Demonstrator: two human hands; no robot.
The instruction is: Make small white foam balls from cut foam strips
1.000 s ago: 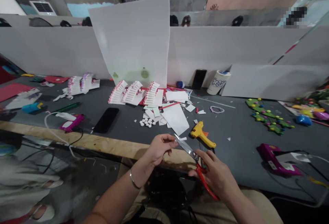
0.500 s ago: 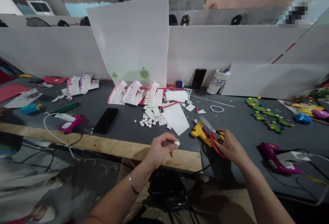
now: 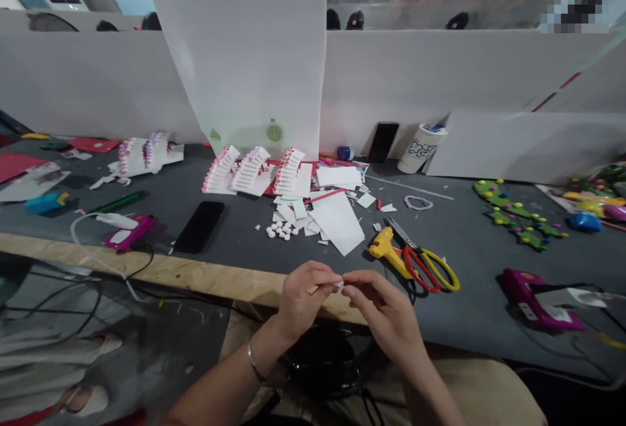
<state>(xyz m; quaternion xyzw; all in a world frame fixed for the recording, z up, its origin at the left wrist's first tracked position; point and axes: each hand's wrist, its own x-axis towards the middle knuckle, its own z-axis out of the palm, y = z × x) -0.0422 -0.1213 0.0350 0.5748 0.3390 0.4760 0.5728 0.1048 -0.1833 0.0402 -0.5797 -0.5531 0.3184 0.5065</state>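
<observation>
My left hand [image 3: 304, 298] and my right hand [image 3: 384, 312] meet over the table's wooden front edge [image 3: 195, 273]. Both pinch one small white piece [image 3: 337, 284] between their fingertips. The scissors [image 3: 419, 258], with red and yellow handles, lie on the grey tabletop beside the yellow glue gun [image 3: 386, 250], to the right of my hands. Just beyond my hands lie white paper offcuts [image 3: 337, 220] and a cluster of small white round pieces [image 3: 280, 231].
A black phone [image 3: 199, 226] and a pink glue gun [image 3: 124, 233] lie to the left, another pink glue gun [image 3: 538, 291] to the right. Rows of white and red paper strips [image 3: 254, 171] stand before an upright white board [image 3: 249, 60]. A paper cup [image 3: 421, 148] and green foam shapes [image 3: 513, 217] sit farther right.
My right hand carried the scissors to the table, left them by the yellow glue gun, and came back to my left hand. Both hands now pinch the small white piece.
</observation>
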